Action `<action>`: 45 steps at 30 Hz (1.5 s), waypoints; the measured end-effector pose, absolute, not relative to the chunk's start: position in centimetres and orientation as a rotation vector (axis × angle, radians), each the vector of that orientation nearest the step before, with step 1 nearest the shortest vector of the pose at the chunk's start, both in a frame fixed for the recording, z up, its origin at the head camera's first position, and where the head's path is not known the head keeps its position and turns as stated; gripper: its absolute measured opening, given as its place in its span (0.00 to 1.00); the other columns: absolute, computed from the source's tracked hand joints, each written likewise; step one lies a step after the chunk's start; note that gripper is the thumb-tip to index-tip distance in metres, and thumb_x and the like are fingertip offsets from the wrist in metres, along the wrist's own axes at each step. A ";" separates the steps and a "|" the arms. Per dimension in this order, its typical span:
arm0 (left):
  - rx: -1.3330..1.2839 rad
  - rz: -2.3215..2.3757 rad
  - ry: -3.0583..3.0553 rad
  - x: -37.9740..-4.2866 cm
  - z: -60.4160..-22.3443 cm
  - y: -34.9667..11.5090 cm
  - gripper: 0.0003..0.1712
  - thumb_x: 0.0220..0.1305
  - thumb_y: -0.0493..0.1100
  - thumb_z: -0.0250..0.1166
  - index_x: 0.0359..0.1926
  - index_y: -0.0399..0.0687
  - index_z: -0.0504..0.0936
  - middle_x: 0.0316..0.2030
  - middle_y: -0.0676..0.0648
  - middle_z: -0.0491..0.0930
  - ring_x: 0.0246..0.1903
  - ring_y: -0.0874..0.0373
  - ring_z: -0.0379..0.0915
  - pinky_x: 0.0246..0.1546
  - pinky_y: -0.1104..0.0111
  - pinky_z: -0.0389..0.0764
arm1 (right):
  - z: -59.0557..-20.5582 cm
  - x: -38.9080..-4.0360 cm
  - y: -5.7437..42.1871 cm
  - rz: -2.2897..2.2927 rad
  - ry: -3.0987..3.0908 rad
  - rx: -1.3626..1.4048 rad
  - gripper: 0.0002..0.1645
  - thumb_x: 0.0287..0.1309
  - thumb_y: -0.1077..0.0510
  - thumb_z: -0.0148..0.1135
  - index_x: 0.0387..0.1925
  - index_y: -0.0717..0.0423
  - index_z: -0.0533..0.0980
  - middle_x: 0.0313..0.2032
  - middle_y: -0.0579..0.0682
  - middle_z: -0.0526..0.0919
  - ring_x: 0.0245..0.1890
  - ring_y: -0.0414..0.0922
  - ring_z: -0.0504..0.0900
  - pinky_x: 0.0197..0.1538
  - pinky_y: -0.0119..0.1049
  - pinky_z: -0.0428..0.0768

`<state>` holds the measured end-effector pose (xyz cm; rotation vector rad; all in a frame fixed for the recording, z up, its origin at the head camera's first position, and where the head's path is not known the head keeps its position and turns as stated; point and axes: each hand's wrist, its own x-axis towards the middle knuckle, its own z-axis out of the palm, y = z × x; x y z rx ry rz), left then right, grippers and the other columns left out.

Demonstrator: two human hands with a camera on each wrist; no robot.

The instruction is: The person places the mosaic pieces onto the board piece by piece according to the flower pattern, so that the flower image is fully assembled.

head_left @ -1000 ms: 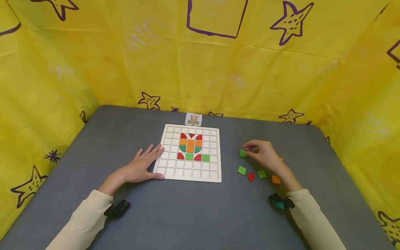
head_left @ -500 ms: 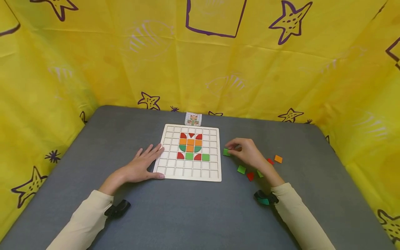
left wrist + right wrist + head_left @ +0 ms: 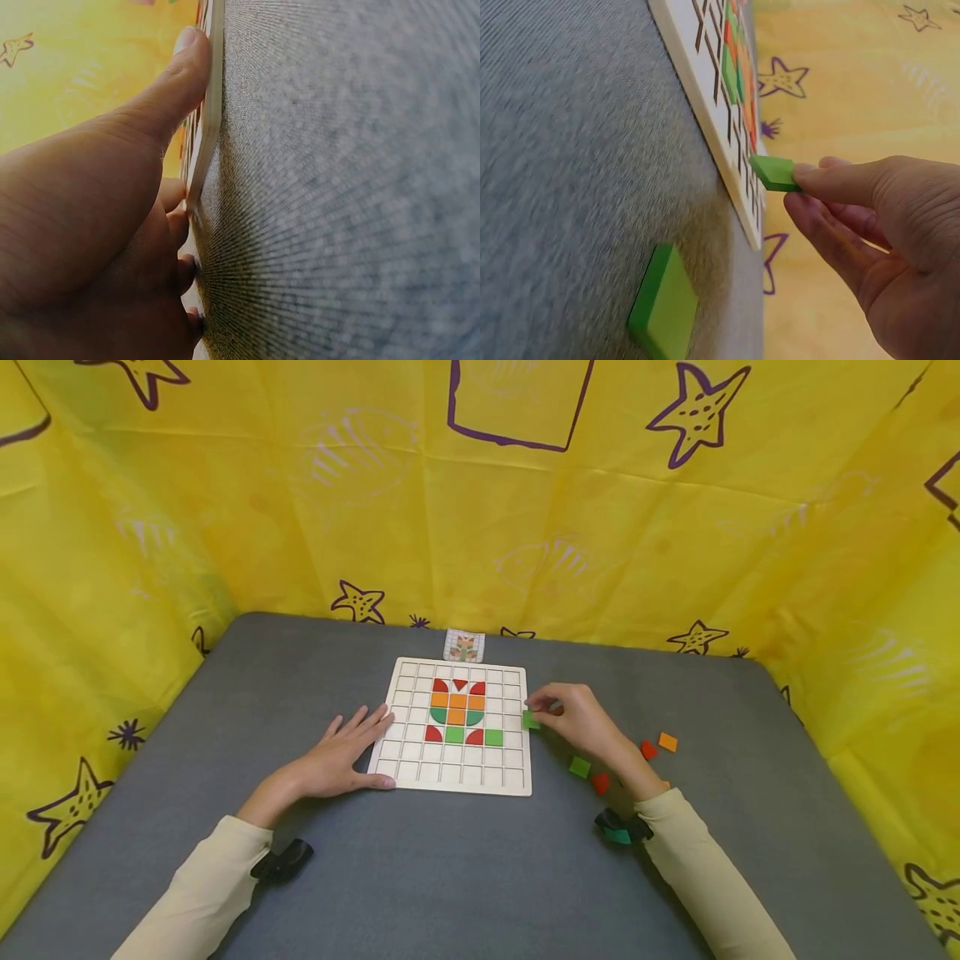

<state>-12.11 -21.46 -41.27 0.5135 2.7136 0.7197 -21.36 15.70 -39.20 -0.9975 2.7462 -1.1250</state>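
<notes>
A pale wooden grid board (image 3: 450, 774) lies on the table, with red, orange and green tiles set in its middle squares. My left hand (image 3: 337, 762) rests along its left side, fingers spread and straight; in the left wrist view the thumb (image 3: 169, 86) lies on the board's edge. Between thumb and fingertips my right hand (image 3: 581, 714) pinches a green square tile (image 3: 774, 172), which overlaps the board's right edge in the head view. Another green square tile (image 3: 580, 767) and a red tile (image 3: 601, 783) lie on the table below the right hand.
A small printed pattern card (image 3: 464, 646) lies just behind the board. An orange tile (image 3: 667, 742) and another red tile (image 3: 648, 749) are right of the right wrist; the forearm partly covers more tiles. A yellow curtain (image 3: 480, 510) surrounds the back of the grey table (image 3: 465, 877).
My right hand has moved left with the pinched green tile, from among the loose tiles to the board's right edge. The left hand has stayed in place.
</notes>
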 end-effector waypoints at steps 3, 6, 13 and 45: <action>0.512 0.718 2.713 -12.1 -41.3 -21.5 0.61 0.55 0.67 0.68 0.77 0.43 0.48 0.77 0.38 0.42 0.74 0.33 0.31 0.67 0.36 0.31 | -39.2 -21.5 15.0 -1.109 2.742 -0.984 0.12 0.53 0.67 0.71 0.41 0.63 0.84 0.35 0.50 0.86 0.35 0.43 0.81 0.41 0.40 0.84; 0.505 0.713 2.710 -12.2 -41.3 -21.5 0.61 0.55 0.67 0.68 0.77 0.44 0.48 0.77 0.39 0.42 0.74 0.34 0.31 0.68 0.37 0.30 | -39.5 -21.6 14.3 -1.115 2.736 -0.999 0.12 0.53 0.67 0.71 0.42 0.63 0.84 0.34 0.49 0.86 0.34 0.43 0.81 0.41 0.40 0.84; 0.514 0.710 2.717 -12.2 -41.4 -21.5 0.60 0.56 0.66 0.68 0.77 0.43 0.48 0.77 0.38 0.42 0.74 0.33 0.31 0.67 0.36 0.30 | -40.2 -21.7 12.1 -1.220 2.704 -1.037 0.11 0.54 0.66 0.71 0.41 0.62 0.85 0.34 0.50 0.86 0.35 0.43 0.83 0.39 0.37 0.84; 0.513 0.714 2.712 -12.3 -41.6 -21.6 0.61 0.55 0.68 0.67 0.77 0.43 0.49 0.77 0.39 0.42 0.74 0.34 0.31 0.67 0.36 0.30 | -40.3 -21.9 3.6 -1.238 2.549 -1.127 0.07 0.58 0.65 0.68 0.40 0.61 0.84 0.35 0.49 0.86 0.36 0.40 0.82 0.42 0.28 0.81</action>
